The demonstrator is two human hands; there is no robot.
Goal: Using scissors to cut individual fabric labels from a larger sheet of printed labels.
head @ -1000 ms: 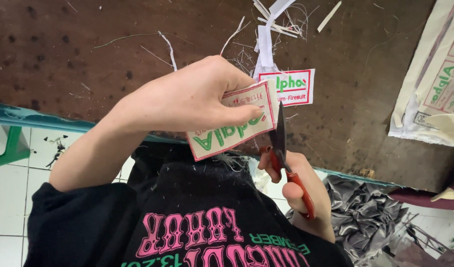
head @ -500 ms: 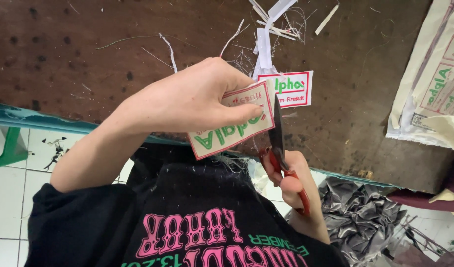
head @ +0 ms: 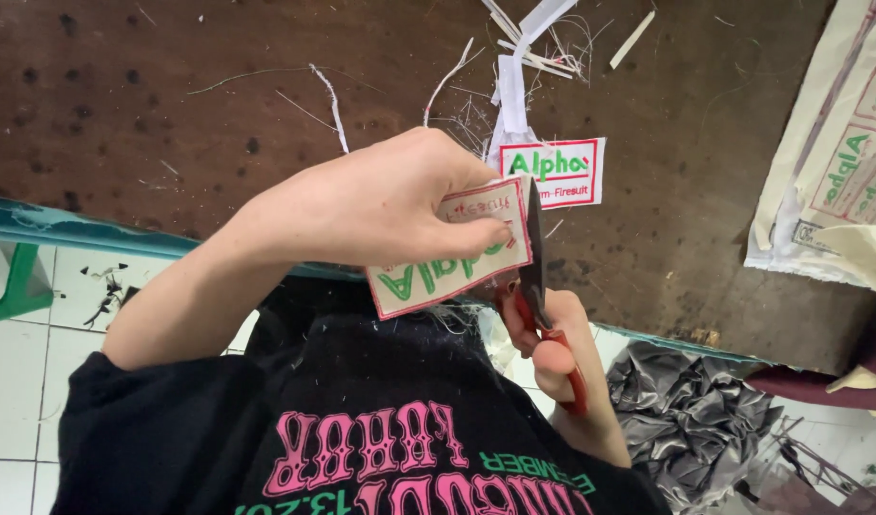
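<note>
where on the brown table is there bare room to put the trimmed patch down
The widest bare stretch of the brown table is on the left, between its teal edge and the loose threads. Another lies between the finished patch and the uncut sheet. The scrap strips crowd the top centre.

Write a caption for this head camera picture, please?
Left hand holds a cloth patch; right hand trims it with red-handled scissors.
</note>
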